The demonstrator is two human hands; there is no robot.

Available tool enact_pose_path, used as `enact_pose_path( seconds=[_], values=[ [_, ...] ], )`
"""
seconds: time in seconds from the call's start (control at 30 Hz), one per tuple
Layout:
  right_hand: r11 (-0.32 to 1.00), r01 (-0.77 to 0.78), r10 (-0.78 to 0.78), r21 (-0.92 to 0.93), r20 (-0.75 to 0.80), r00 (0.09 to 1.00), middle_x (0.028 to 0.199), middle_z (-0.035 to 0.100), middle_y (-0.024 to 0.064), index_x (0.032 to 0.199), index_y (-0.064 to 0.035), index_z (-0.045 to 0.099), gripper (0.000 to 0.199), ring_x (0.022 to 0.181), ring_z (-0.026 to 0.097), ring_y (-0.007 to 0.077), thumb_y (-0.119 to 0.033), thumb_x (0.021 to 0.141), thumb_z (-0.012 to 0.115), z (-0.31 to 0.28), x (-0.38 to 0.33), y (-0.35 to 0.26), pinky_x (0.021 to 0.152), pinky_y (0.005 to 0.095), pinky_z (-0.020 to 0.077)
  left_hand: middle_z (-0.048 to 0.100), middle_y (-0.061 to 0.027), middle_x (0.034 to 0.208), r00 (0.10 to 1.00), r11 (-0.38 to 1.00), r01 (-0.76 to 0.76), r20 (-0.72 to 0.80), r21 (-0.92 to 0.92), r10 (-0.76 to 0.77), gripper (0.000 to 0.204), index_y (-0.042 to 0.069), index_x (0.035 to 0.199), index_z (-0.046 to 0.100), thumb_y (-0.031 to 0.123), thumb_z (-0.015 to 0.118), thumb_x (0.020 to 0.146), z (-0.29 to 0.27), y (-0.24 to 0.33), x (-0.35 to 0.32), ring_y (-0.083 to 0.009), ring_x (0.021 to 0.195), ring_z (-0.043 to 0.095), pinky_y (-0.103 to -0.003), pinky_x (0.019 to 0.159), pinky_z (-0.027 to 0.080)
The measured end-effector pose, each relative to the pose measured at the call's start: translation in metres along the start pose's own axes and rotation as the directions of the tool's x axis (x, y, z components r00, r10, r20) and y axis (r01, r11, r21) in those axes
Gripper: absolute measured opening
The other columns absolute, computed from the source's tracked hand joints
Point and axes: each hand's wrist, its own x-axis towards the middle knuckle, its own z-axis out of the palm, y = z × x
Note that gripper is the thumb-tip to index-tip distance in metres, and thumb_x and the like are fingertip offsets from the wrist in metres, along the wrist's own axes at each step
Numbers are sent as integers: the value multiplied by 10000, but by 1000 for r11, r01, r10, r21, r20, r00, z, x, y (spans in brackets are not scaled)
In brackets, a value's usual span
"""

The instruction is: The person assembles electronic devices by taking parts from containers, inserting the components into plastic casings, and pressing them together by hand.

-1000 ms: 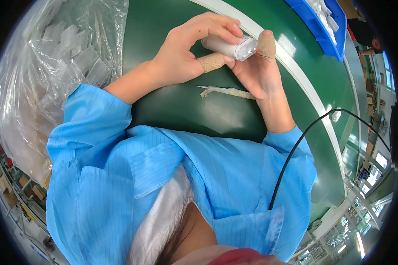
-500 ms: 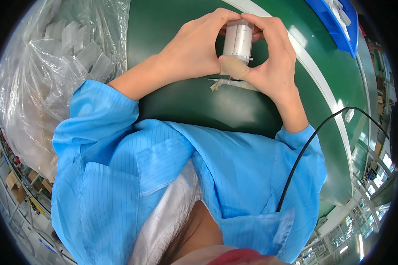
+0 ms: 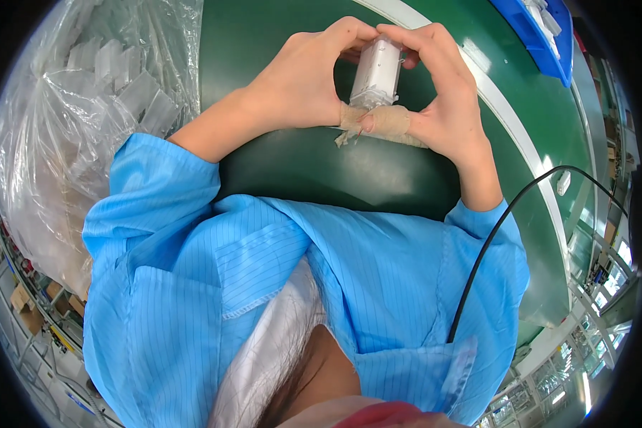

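Observation:
Between my two hands is a small white box-shaped plastic part (image 3: 378, 70), tilted a little, with small tabs along its near end. My left hand (image 3: 307, 78) closes on it from the left, fingertips at its far end and thumb at its near end. From the right, my right hand (image 3: 446, 93) grips the same part in the same way. Tan tape (image 3: 389, 121) wraps the thumbs, with a loose frayed end hanging off. The fingers behind the part are mostly hidden.
A large clear plastic bag (image 3: 43, 135) with several clear boxy pieces stands at the left. At the far right is a blue bin (image 3: 542, 43) of white parts. A black cable (image 3: 488, 242) arcs across the right side. The green table (image 3: 321, 167) has a white curved strip (image 3: 510, 132).
The white part has turned in my hands, showing a plainer face now, and tilts more to the left at its near end. Both hands stay on it, and the thumbs have shifted.

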Motion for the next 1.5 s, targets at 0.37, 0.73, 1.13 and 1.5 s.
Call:
enact_pose_path(
  seconds=[0.37, 0.73, 1.13, 1.5],
  values=[
    [982, 187, -187, -11, -29, 982, 924, 551, 64, 1196, -42, 613, 814, 812, 516, 193, -388, 509, 878, -10, -5, 11, 687, 297, 447, 667, -112, 1015, 994, 970, -89, -49, 226, 103, 743, 59, 1101, 479, 343, 891, 552, 9, 15, 3, -263, 942, 682, -352, 789, 553],
    [984, 68, -65, 165, -22, 998, 1092, 493, 78, 1280, -21, 557, 834, 973, 540, 182, -360, 589, 878, -3, -10, 23, 829, 308, 539, 581, -185, 1105, 943, 819, -273, -29, 505, 332, 721, 16, 1320, 434, 87, 782, 693, 1, 30, 5, -347, 1003, 598, -416, 876, 482],
    [981, -45, 33, 189, 67, 997, 1130, 478, 89, 1312, -20, 522, 920, 1054, 549, 204, -408, 564, 893, 7, -7, 19, 873, 327, 525, 627, -161, 950, 978, 964, -86, -163, 253, 130, 668, 40, 1083, 500, 306, 862, 588, 1, 11, -1, -349, 904, 613, -428, 786, 491],
    [926, -111, 92, 361, 68, 993, 1120, 469, 86, 1293, 22, 505, 832, 1096, 556, 225, -292, 621, 882, 9, -10, 19, 929, 351, 513, 628, -111, 958, 994, 988, -3, -111, 152, 20, 609, 67, 1042, 516, 202, 866, 562, 3, 11, 1, -313, 950, 600, -428, 829, 486]
  ],
)
